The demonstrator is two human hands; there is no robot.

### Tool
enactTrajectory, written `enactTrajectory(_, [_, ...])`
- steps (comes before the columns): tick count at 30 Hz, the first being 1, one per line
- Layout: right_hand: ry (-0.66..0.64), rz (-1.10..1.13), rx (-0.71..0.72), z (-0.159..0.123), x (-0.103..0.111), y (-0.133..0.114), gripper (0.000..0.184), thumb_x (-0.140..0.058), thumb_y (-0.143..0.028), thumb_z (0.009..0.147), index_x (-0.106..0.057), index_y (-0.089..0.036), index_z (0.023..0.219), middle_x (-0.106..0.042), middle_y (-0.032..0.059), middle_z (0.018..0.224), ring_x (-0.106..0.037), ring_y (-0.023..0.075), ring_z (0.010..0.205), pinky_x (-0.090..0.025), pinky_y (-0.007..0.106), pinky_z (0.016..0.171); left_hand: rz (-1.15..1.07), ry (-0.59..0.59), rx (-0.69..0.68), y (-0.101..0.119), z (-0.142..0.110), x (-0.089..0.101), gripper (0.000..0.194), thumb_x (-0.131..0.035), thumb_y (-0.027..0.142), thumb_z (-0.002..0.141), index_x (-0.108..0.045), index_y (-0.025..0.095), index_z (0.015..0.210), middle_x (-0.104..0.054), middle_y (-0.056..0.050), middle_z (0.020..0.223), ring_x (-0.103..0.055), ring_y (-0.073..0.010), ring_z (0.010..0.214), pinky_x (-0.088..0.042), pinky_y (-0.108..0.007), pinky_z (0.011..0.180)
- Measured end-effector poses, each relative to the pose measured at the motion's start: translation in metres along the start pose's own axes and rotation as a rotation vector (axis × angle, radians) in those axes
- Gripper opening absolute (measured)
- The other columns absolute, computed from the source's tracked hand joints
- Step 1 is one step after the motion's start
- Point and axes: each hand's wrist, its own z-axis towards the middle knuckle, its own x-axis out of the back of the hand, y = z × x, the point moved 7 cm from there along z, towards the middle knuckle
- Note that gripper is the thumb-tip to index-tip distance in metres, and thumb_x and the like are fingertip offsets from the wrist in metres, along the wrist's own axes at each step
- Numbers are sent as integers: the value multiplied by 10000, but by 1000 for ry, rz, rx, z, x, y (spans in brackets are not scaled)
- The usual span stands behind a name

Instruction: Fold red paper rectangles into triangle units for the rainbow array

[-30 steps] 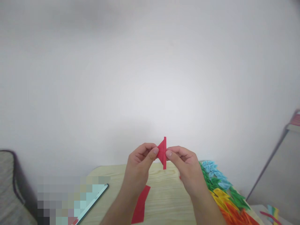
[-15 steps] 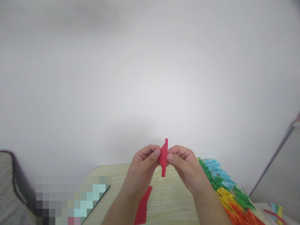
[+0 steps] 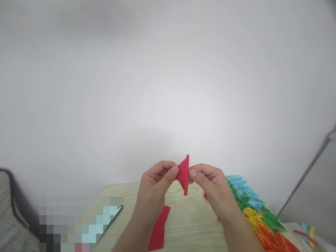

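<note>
Between my two hands, above the table, a small piece of folded red paper [image 3: 183, 173] is held up. It has a triangular body toward the left and a narrow upright strip along its right edge. My left hand [image 3: 156, 185] pinches the triangle's tip between thumb and fingers. On the other side, my right hand [image 3: 211, 183] is closed with thumb and fingertips on the strip edge. Below my left wrist a flat red paper sheet [image 3: 159, 229] lies on the table, partly covered by the forearm. Bits of red show behind my right hand, mostly hidden.
The pale wood-grain table [image 3: 189, 224] stands against a white wall [image 3: 168, 87]. Along its right side lie many folded paper pieces, blue [image 3: 244, 189], green [image 3: 271, 218], yellow [image 3: 253, 217] and orange [image 3: 275, 241]. A pixelated dark-edged device [image 3: 99, 224] is at the left.
The folded paper now shows a wider triangle and a straighter, more upright strip. Both hands have moved slightly apart, the left one leftward. Red bits have come into sight behind my right hand.
</note>
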Motion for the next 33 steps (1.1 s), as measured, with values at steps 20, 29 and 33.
enactTrajectory(20, [-7,7,24,-2,-5,-10,210,-792,-431,866,-791,-226,823,-752,17,765,-657,159,731,-552,284,725,-167,-124,85,7,-1,-21,145,-726,310,906,-718,170,866,-723,-50,742,-687,-208,775,-523,-330,734])
enactTrajectory(29, [-16,17,31,-3,-6,-10,205,-786,-417,876,-784,-221,817,-727,7,742,-640,146,716,-540,264,703,-245,-169,115,5,-3,-27,131,-671,281,951,-703,175,882,-712,-51,745,-686,-210,824,-512,-322,746])
enactTrajectory(33, [-13,20,37,-2,-6,-10,203,-783,-410,880,-780,-219,812,-721,5,733,-635,142,709,-537,261,702,-250,-168,105,4,-3,-25,128,-645,263,971,-702,174,899,-710,-50,748,-689,-207,837,-508,-313,748])
